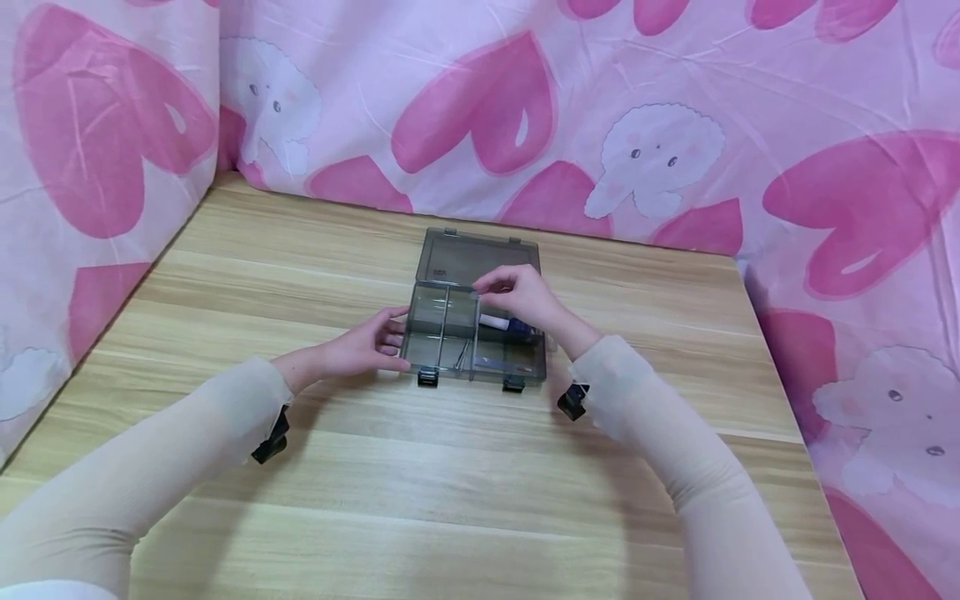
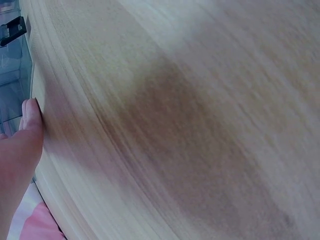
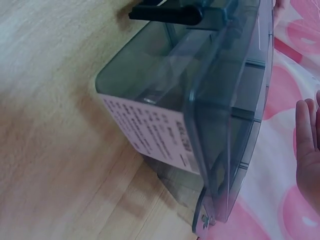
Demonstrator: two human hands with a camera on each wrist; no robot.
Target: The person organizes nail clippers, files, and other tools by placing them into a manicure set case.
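Observation:
A smoky grey see-through compartment box (image 1: 425,312) lies on the table with its lid (image 1: 480,258) folded back. My left hand (image 1: 363,343) touches the box's left side, its thumb near the front corner. Over the back part of the box is my right hand (image 1: 525,296), thumb and index tips close together at the top of a divider; whether they pinch anything is unclear. Beneath that hand, a small tube with a white end (image 1: 493,322) and a dark blue body lies in the right compartment. Thin metal pieces (image 1: 462,355) lie in a front compartment.
Two black latches, one a left latch (image 1: 428,378) and one a right latch (image 1: 513,384), stick out at the box's front. A printed label (image 3: 150,132) covers part of one side wall. Pink patterned cloth (image 1: 480,100) hangs around the wooden table (image 1: 420,492).

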